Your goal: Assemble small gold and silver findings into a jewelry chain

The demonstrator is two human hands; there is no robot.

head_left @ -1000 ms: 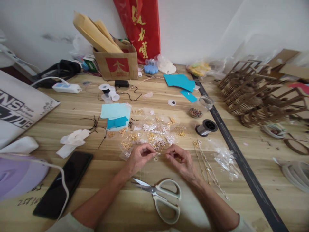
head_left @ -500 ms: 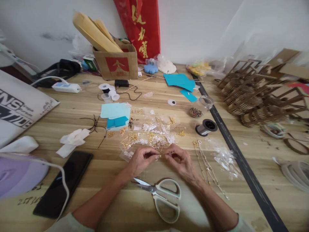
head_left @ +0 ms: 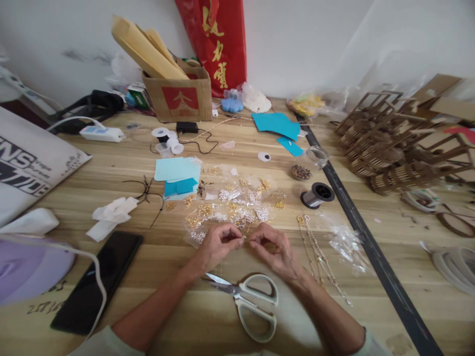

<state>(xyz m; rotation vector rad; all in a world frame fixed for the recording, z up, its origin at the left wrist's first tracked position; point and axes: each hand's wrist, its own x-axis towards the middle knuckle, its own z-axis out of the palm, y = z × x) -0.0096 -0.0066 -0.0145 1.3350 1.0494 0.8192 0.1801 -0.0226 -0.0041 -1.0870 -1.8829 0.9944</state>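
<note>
Thumb and index finger of my left hand [head_left: 222, 244] are pinched on a tiny shiny bead [head_left: 244, 238]. Close beside it, my right hand [head_left: 273, 247] is also pinched; whatever lies between its fingertips is too small to make out. Just beyond my fingers spread small clear bags of gold and silver beads [head_left: 241, 215]. White-handled scissors [head_left: 256, 301], blades slightly parted, lie on the table below my hands. To the right of my right hand rest gold and silver bead chains [head_left: 321, 254].
A wire spool [head_left: 317, 196] and a clear jar of dark beads [head_left: 301, 171] stand right of the bags. A black phone [head_left: 98, 282] lies at left, blue paper pieces [head_left: 178, 170] farther back. Brown wooden models [head_left: 393, 153] stand at right, a cardboard box [head_left: 178, 99] at the back.
My two hands have shifted very slightly, fingertips still close together. The other things lie where they were.
</note>
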